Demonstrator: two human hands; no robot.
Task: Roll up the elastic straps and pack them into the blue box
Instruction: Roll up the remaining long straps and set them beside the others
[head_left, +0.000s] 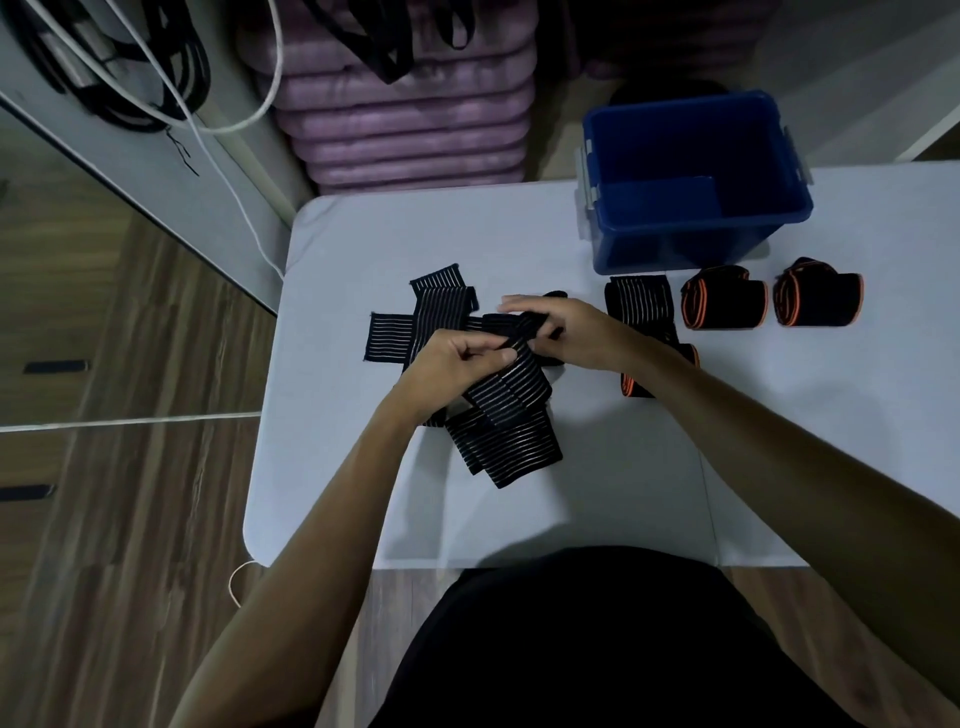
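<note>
Both hands are on the same striped strap (511, 384) in the middle of the white worktop (519, 519). It's a black elastic band with thin pale lines running along its length. The left hand (457, 358) has its fingers curled round the band, thumb pinching it on top. The right hand (561, 327) grips the upper end, fingers wrapped over a dark bunched bit that looks like the start of a roll, though I can't really tell how tight it is.

From the hands the strap's long axis runs down and a bit right toward the person, then folds over itself in a loose heap near the lower middle. More of the striped band lies flat behind the left hand, pointing left and away in crossed pieces.

The blue box (696, 228) sits at the far right of the worktop, open side up. Just in front of it there's a row: one rolled striped strap (641, 306), then two rolled orange-edged straps (724, 299) lying on their sides. Another orange-edged one (636, 387) is half hidden under the right forearm.
</note>
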